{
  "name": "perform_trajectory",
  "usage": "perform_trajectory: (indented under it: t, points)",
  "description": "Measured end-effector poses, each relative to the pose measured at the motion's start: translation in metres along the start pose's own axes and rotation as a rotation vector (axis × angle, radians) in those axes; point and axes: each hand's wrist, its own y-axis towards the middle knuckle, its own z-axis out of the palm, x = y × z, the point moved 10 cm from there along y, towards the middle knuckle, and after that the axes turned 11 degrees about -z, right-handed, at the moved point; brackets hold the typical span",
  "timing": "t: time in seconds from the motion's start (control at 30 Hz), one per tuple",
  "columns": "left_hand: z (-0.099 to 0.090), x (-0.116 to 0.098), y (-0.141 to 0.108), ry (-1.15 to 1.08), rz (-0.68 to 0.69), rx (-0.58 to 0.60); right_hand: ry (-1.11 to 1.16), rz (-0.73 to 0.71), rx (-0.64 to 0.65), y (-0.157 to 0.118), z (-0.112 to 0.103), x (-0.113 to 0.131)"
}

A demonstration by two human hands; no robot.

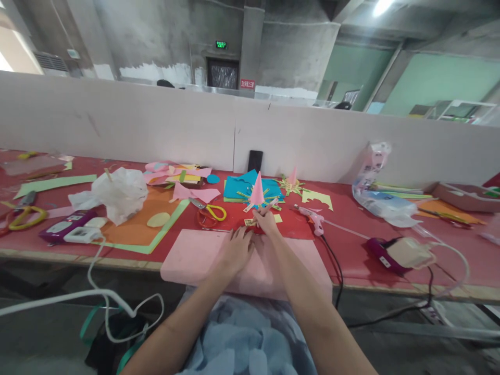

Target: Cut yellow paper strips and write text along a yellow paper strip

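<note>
My left hand (241, 246) lies flat with its fingers stretched out, at the far edge of a large pink paper sheet (191, 258). My right hand (267, 221) is just beyond it, fingers drawn together in front of a pink paper cone (258, 191). Whatever is between those fingers is too small to make out. Thin patterned paper strips spread out around the cone's base. By the hands is a small yellowish paper piece (277, 219). Left of them lie scissors with red and yellow handles (215, 211); a pink glue gun (317, 223) is on the right.
Blue paper (240, 186) lies behind the cone, beside a second pink cone on strips (292, 178). A black phone (255, 160) leans on the white partition (175, 130). Further left are a crumpled white plastic bag (121, 195) and orange paper (133, 229). Power strips (390, 255) and cables line the front edge.
</note>
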Motion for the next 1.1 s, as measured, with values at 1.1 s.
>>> perform_trajectory:
  t: [1.1]
  points:
    - [0.006,0.003,0.000,0.025,0.007,0.043,-0.060,-0.080,-0.061,-0.009,-0.008,0.006]
